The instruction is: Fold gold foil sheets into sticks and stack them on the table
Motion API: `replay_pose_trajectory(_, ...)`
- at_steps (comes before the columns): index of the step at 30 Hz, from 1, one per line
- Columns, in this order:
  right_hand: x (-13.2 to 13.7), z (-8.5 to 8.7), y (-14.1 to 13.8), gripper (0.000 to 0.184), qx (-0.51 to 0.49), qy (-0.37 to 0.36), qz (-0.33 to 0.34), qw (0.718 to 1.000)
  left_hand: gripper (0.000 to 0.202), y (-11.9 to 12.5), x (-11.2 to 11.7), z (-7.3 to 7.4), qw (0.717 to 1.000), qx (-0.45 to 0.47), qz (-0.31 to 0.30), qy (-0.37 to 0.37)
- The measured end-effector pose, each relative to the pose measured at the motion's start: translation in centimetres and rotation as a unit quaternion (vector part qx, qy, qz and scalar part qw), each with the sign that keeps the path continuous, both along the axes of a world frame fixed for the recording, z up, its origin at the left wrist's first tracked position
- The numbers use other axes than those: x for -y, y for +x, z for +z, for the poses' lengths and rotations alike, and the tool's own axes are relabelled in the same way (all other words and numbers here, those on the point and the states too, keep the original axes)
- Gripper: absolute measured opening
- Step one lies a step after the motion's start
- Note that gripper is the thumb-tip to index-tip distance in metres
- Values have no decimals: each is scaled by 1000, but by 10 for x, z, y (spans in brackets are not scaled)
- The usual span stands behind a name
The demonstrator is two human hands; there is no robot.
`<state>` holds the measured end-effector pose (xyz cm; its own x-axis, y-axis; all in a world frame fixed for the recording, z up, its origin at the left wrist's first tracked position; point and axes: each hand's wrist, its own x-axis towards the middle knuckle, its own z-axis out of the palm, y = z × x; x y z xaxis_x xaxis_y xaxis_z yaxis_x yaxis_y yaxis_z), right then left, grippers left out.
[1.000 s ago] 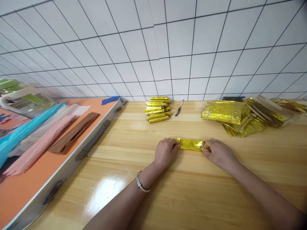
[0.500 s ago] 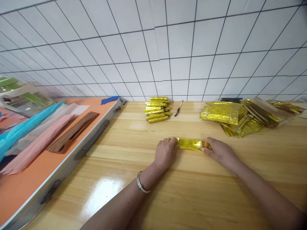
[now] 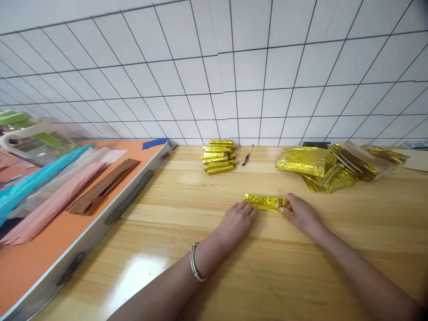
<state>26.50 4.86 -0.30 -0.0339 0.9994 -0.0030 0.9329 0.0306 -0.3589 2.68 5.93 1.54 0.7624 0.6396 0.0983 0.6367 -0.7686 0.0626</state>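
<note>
A narrow folded strip of gold foil paper (image 3: 265,201) lies crosswise on the wooden table. My right hand (image 3: 301,214) pinches its right end between thumb and fingers. At the strip's near edge, toward the left end, my left hand (image 3: 236,223) presses with its fingers curled together; the thumb tip is hidden. The left end of the strip shows beyond my fingertips. Farther back sits a pile of rolled gold foil strips (image 3: 218,157), with a pen (image 3: 248,155) beside it. Flat gold foil sheets (image 3: 301,161) are stacked at the back right.
On the left, an orange-topped case (image 3: 133,178) with a raised metal edge holds brown crepe paper (image 3: 107,187), pink crepe paper (image 3: 60,200), blue crepe paper (image 3: 43,174) and a clear plastic box (image 3: 36,142). A white tiled wall (image 3: 250,71) rises behind the table.
My left hand has shifted from the strip's left end to its near edge, uncovering that end. My right hand keeps its pinch on the right end. The view has tilted slightly.
</note>
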Motion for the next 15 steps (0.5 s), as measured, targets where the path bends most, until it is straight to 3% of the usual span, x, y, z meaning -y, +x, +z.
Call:
replay_pose_trajectory(3, 3, -1, -2, 9, 11, 17, -1, 1000, 31, 7, 9, 2, 1000, -13, 21, 9)
replay_pose_trajectory(8, 18, 5, -15, 10, 47, 72, -5, 996, 19, 15, 14, 2, 999, -7, 44, 27)
replay_pose_trajectory(13, 33, 0, -47, 33, 107, 164, 156, 968, 19, 15, 13, -1, 1000, 5, 19, 12)
replay_pose_trajectory(15, 37, -8, -57, 40, 103, 167, 176, 965, 24, 13, 13, -3, 1000, 11, 7, 4)
